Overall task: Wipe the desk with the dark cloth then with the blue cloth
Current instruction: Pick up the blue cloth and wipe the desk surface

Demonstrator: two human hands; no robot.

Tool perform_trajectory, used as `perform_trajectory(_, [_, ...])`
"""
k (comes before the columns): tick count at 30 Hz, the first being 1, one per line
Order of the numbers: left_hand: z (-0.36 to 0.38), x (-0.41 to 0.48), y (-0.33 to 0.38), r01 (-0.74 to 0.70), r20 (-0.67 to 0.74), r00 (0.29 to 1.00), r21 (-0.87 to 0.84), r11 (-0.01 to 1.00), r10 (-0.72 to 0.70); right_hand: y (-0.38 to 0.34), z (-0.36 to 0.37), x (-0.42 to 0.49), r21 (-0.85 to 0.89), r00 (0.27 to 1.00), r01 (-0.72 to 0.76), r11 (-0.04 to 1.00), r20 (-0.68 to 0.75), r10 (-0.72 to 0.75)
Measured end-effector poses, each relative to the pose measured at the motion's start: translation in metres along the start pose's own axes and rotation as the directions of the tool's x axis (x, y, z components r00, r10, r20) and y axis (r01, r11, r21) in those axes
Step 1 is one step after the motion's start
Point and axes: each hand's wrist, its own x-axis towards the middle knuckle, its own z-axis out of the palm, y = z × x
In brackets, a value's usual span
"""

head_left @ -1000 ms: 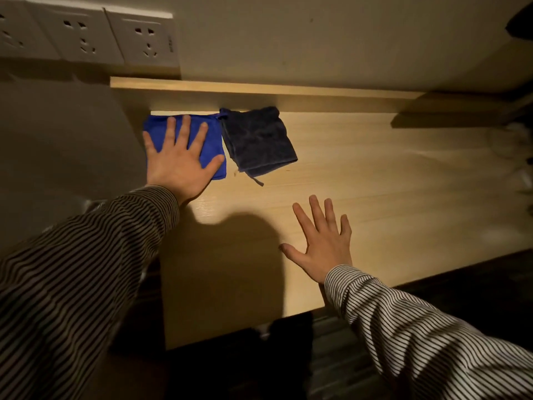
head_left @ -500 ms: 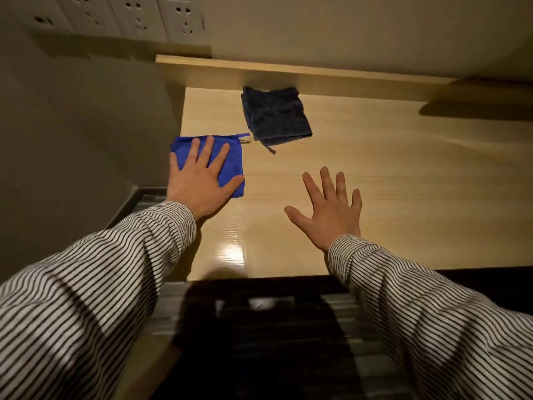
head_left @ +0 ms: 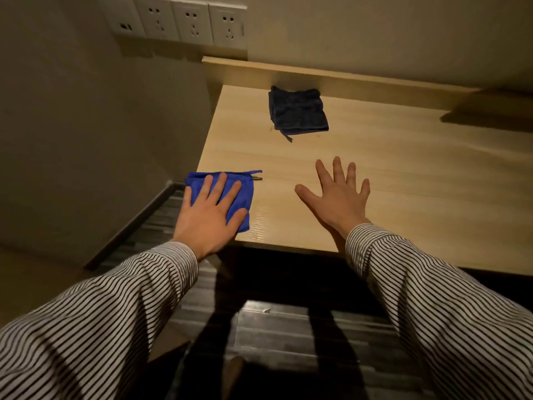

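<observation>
The folded blue cloth [head_left: 243, 188] lies at the front left corner of the light wooden desk [head_left: 403, 174]. My left hand [head_left: 209, 213] presses flat on it with straight, spread fingers. The dark cloth [head_left: 297, 114] lies folded at the back of the desk, near the raised back ledge, untouched. My right hand [head_left: 337, 194] rests flat on the bare desk with fingers spread, to the right of the blue cloth and in front of the dark cloth.
A row of wall sockets [head_left: 184, 21] sits above the desk's back left corner. The raised wooden ledge [head_left: 346, 79] runs along the back. Left of the desk is a wall and a gap down to the dark floor [head_left: 288, 327].
My left hand has dragged the blue cloth from the back, beside the dark cloth, toward the front left corner. The right hand stayed flat on the desk.
</observation>
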Motion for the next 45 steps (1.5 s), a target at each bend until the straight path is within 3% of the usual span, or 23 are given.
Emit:
perform_trajectory(4, [0.008, -0.02, 0.004, -0.013, -0.025, 1.0, -0.012, 1.0, 0.013, 0.016, -0.013, -0.003, 0.083, 0.994, 0.105, 0.991, -0.007, -0.105])
perform_trajectory(8, [0.014, -0.034, 0.012, -0.015, -0.068, 0.998, -0.067, 0.998, 0.01, 0.053, -0.016, -0.017, -0.089, 0.981, 0.187, 0.978, -0.038, -0.191])
perform_trajectory(13, [0.013, -0.038, 0.021, -0.054, -0.078, 0.996, -0.17, 0.984, 0.041, 0.064, -0.004, -0.023, -0.121, 0.981, 0.18, 0.976, -0.044, -0.186])
perform_trajectory(16, [0.005, -0.009, 0.028, -0.13, -0.041, 0.991, -0.107, 0.986, 0.127, 0.063, -0.006, -0.022, -0.125, 0.982, 0.177, 0.976, -0.042, -0.184])
perform_trajectory(29, [-0.021, 0.156, 0.056, -0.178, 0.0, 0.984, 0.021, 0.984, 0.178, 0.063, -0.002, -0.017, -0.143, 0.985, 0.16, 0.977, -0.037, -0.167])
perform_trajectory(39, [-0.022, 0.158, 0.069, -0.153, -0.003, 0.988, 0.043, 0.987, 0.153, 0.064, -0.002, -0.019, -0.115, 0.983, 0.169, 0.979, -0.052, -0.176])
perform_trajectory(45, [-0.012, 0.116, 0.092, -0.134, -0.002, 0.991, 0.053, 0.99, 0.134, 0.066, -0.001, -0.02, -0.083, 0.98, 0.188, 0.979, -0.055, -0.193])
